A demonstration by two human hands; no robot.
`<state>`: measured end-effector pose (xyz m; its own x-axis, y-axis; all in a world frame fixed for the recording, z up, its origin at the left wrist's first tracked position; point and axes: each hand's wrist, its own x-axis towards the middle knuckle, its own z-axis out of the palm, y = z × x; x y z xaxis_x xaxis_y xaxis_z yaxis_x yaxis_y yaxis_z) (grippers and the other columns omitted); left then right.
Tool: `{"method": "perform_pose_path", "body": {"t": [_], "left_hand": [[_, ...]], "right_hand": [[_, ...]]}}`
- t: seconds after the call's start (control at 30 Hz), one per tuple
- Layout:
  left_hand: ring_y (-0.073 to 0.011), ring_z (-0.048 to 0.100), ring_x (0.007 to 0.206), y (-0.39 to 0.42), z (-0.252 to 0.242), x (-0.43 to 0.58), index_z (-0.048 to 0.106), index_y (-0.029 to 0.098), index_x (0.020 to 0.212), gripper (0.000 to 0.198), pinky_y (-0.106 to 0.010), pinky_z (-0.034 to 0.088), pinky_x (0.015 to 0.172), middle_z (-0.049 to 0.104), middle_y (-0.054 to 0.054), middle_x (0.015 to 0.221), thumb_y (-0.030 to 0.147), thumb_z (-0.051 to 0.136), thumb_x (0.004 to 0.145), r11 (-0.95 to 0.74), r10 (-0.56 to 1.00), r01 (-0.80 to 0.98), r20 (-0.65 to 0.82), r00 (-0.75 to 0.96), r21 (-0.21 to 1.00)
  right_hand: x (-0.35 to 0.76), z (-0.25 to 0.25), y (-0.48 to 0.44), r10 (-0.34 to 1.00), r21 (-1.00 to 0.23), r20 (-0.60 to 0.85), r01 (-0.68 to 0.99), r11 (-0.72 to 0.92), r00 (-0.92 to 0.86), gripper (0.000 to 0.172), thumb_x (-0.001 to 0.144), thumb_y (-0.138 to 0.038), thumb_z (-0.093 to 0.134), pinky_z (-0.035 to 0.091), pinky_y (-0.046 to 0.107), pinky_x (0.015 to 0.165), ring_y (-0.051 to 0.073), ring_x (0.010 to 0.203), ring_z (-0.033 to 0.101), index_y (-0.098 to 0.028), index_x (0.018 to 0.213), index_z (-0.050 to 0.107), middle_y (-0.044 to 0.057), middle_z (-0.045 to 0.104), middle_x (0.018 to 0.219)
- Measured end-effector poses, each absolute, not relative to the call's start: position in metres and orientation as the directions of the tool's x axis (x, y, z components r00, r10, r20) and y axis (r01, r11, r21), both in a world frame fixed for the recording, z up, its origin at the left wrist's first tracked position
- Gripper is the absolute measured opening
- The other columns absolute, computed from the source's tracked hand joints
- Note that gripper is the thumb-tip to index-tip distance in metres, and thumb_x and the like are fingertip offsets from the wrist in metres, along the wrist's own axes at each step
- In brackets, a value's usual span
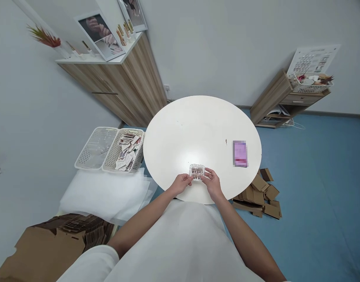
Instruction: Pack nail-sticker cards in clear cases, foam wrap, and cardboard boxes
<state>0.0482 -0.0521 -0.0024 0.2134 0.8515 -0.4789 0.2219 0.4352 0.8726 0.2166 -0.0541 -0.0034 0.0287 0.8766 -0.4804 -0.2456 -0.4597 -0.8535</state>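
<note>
A small clear plastic box of press-on nails (pixel 196 171) is held near the front edge of the round white table (pixel 180 125). Brownish nails show in rows through the box. My left hand (pixel 181 184) pinches its lower left corner between thumb and fingers. On the right side, my right hand (pixel 212 183) grips the box with the thumb in front and the fingers along the edge. Whether the box touches the tabletop I cannot tell. To the right lies a purple packet (pixel 240 153), blurred in the picture, with a tiny dark bit (pixel 226 141) beside it.
Left of the table, one white basket (pixel 109 160) holds paper cards and another (pixel 91 145) holds clear plastic cases. White sheets (pixel 103 192) lie below them, above brown cardboard (pixel 47 250). Flattened cartons (pixel 256 194) lie on the right floor. Wooden cabinets (pixel 138 74) stand behind.
</note>
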Motion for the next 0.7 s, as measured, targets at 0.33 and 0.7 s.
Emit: {"method": "perform_pose_path", "body": {"t": [0.33,0.7], "left_hand": [[-0.0156,0.054,0.084,-0.052,0.003,0.03,0.054,0.021,0.11,0.046,-0.028,0.044,0.073,0.054,-0.007,0.105,0.035,0.063,0.067,0.387,0.922,0.104,-0.386,-0.03,0.916],[-0.0169,0.049,0.09,-0.056,-0.008,-0.04,0.053,0.024,0.114,0.046,-0.028,0.047,0.073,0.049,-0.007,0.105,0.029,0.061,0.07,0.412,0.896,0.035,-0.398,-0.199,0.911]], "right_hand": [[0.195,-0.004,-0.044,0.861,-0.837,-0.508,-0.232,-0.496,-0.006,0.052,0.06,-0.033,0.067,0.043,0.038,0.081,0.02,0.09,0.056,-0.026,0.108,0.047,0.006,0.057,0.102],[0.106,-0.007,-0.024,0.856,-0.865,-0.502,0.045,-0.5,-0.122,0.057,0.064,-0.035,0.062,0.04,0.037,0.089,0.021,0.109,0.043,-0.028,0.116,0.041,0.005,0.044,0.121]]}}
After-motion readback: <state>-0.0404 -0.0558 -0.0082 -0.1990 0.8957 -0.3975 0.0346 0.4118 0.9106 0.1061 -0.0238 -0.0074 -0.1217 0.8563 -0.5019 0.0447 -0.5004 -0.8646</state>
